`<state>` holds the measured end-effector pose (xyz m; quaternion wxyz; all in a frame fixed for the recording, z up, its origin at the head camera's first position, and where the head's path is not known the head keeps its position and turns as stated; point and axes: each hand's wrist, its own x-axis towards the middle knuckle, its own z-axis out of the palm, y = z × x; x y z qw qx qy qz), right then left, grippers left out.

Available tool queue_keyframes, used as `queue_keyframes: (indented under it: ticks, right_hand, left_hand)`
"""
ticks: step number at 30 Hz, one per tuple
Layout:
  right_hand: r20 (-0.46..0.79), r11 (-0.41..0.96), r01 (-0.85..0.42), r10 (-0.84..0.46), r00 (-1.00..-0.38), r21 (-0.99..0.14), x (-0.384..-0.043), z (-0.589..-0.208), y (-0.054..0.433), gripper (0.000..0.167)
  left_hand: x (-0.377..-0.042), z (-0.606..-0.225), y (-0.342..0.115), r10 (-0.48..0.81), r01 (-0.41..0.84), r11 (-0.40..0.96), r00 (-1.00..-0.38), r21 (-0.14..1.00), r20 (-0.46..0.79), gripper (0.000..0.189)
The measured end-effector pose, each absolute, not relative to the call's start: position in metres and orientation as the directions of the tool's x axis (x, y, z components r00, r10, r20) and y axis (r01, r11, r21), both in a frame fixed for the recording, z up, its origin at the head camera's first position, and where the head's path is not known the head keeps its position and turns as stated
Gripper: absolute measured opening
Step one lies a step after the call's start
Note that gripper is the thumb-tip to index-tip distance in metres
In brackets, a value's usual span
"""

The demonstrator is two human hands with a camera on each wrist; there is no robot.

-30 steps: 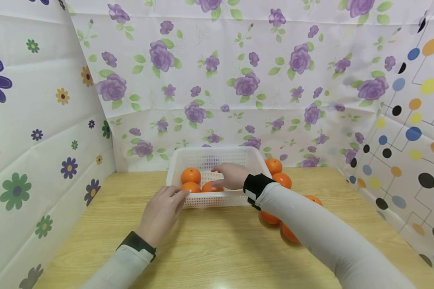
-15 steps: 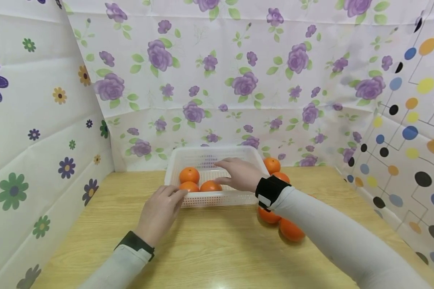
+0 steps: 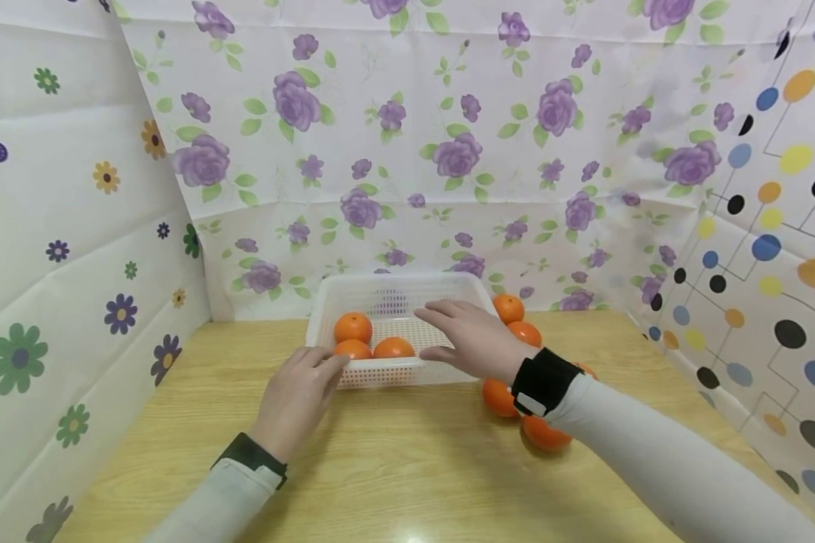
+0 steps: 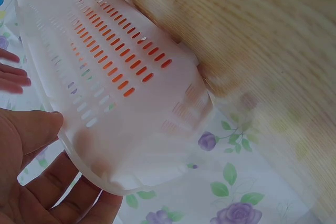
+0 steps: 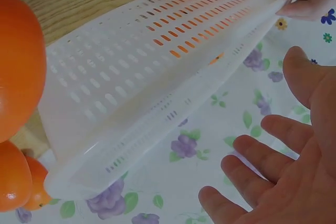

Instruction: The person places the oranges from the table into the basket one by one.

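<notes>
A white perforated plastic basket (image 3: pixel 441 372) stands on the table with three oranges in its left part: one orange (image 3: pixel 353 329) behind, another orange (image 3: pixel 352 349) at the front left, and an orange (image 3: pixel 394 348) beside that. My left hand (image 3: pixel 295 400) grips the basket's rim near the front left corner. In the left wrist view its thumb (image 4: pixel 44 127) lies at the rim, with the other fingers on the rim's far side. Over the basket's right side hovers my right hand (image 3: pixel 478 339), holding nothing. Its fingers (image 5: pixel 257 153) are spread in the right wrist view.
Several oranges lie on the table right of the basket, among them an orange (image 3: pixel 508 308) at the back and an orange (image 3: pixel 545 434) at the front. My right forearm partly covers the group. Patterned cloth walls (image 3: pixel 394 151) enclose the wooden table (image 3: pixel 394 467).
My right hand has drawn back to the right, away from the front orange inside the basket. The left hand keeps its hold on the rim. The oranges in the basket stay put.
</notes>
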<state>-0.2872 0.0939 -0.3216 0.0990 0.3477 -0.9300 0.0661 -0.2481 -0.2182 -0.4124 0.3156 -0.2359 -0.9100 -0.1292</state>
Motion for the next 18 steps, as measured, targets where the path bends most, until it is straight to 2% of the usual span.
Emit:
queue_keyframes:
  ticks: [10,18]
  right_hand:
    - [0.290,0.742,-0.668,-0.629,-0.722,-0.053,-0.261,-0.321,0.113,0.077]
    - [0.345,0.722,-0.691,-0.642,-0.685,-0.027,-0.249,-0.325,0.126,0.076]
  left_hand:
    - [-0.249,-0.412,-0.218,0.353,0.516,0.852,-0.690,0.087,0.632,0.037]
    - [-0.249,-0.412,-0.219,0.344,0.513,0.852,-0.703,0.108,0.623,0.036]
